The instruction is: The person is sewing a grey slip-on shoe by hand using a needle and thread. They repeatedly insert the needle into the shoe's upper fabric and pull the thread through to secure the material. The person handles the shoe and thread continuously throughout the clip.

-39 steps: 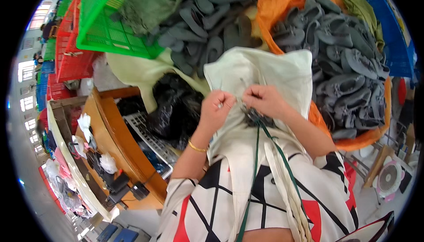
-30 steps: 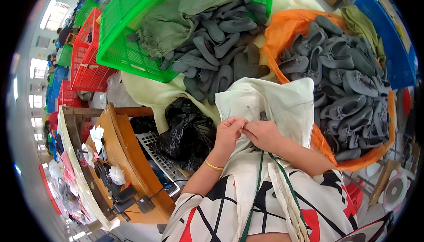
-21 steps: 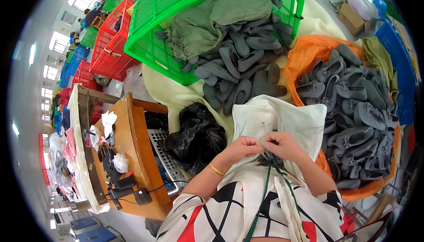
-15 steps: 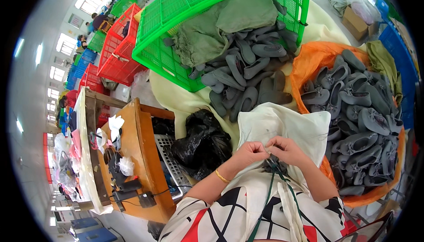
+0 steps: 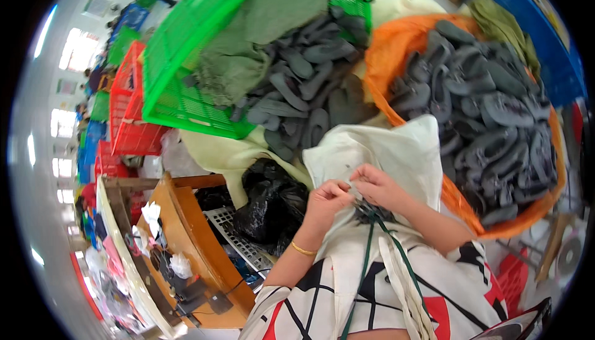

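Over my lap, my left hand (image 5: 328,205) and my right hand (image 5: 379,186) are close together. The thumb and fingers of each are pinched, and what they hold is too small and blurred to make out. Just below them lies a dark grey bundle (image 5: 373,213), partly hidden by the hands. Two dark green cords (image 5: 365,258) run down from it over my patterned clothing. A white cloth (image 5: 400,143) is spread across my lap under both hands. A gold bangle (image 5: 303,250) circles my left wrist.
Ahead stands a green crate (image 5: 162,99) with grey shoes (image 5: 290,84) and a grey-green cloth (image 5: 235,61). An orange sack (image 5: 383,61) of grey shoes stands at the right. To my left are a black plastic bag (image 5: 269,200) and a wooden table (image 5: 201,247); beyond is a red crate (image 5: 129,114).
The whole view has swung, so the crate and sack sit farther left and higher. My right fingertips are now slightly above the left ones. Both hands stay pinched over the lap.
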The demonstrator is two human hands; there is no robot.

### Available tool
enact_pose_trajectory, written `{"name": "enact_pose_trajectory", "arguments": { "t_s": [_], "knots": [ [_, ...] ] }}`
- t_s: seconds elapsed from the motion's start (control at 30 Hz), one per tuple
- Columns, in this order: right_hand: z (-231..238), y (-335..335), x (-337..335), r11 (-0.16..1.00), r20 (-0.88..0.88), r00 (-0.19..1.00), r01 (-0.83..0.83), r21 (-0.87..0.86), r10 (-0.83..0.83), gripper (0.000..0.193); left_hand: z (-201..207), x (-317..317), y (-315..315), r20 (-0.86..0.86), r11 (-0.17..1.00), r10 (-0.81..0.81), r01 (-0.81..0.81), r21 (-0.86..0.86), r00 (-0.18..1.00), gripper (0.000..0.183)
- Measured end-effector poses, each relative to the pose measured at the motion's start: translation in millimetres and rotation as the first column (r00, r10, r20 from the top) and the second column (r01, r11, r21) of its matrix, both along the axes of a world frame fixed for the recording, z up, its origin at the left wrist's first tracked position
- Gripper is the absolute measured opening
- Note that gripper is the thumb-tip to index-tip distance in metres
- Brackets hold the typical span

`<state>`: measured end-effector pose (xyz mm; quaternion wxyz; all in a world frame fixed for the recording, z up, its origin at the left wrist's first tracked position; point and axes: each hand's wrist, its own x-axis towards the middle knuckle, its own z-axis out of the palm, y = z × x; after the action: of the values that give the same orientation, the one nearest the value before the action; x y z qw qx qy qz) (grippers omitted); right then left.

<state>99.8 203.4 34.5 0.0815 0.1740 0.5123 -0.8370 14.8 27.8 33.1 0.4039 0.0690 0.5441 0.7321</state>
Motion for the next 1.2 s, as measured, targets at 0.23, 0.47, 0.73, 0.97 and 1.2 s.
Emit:
{"name": "enact_pose_trajectory", "arguments": {
  "t_s": [0.23, 0.47, 0.73, 0.97, 1.2],
  "knots": [
    [-17, -12, 5, 0.995, -0.088, 0.993, 0.083, 0.063, -0.078, 0.016, -7, 1, 2, 0.125, 0.998, 0.046, -0.039, -0.058, 0.991, 0.029],
    [-7, 9, 8, 0.909, -0.040, 0.916, 0.388, -0.151, -0.398, 0.012, -28, -6, -26, -0.373, 0.949, 0.011, -0.127, -0.290, 0.928, 0.028],
    [0, 14, 2, 0.984, 0.023, 0.990, 0.141, -0.104, -0.140, 0.018, 6, -19, -5, -0.251, 0.987, -0.069, 0.031, -0.155, 0.966, 0.017],
    [13, 9, 0, 0.997, 0.086, 0.995, -0.050, 0.051, 0.045, 0.020, 3, -16, 6, -0.035, 0.935, -0.314, 0.303, -0.184, 0.949, 0.007],
    [18, 69, 43, 0.791, 0.062, 0.991, -0.135, 0.596, 0.122, 0.011, -5, -100, -62, -0.277, 0.910, 0.289, -0.353, -0.219, 0.916, 0.004]
  ]
}}
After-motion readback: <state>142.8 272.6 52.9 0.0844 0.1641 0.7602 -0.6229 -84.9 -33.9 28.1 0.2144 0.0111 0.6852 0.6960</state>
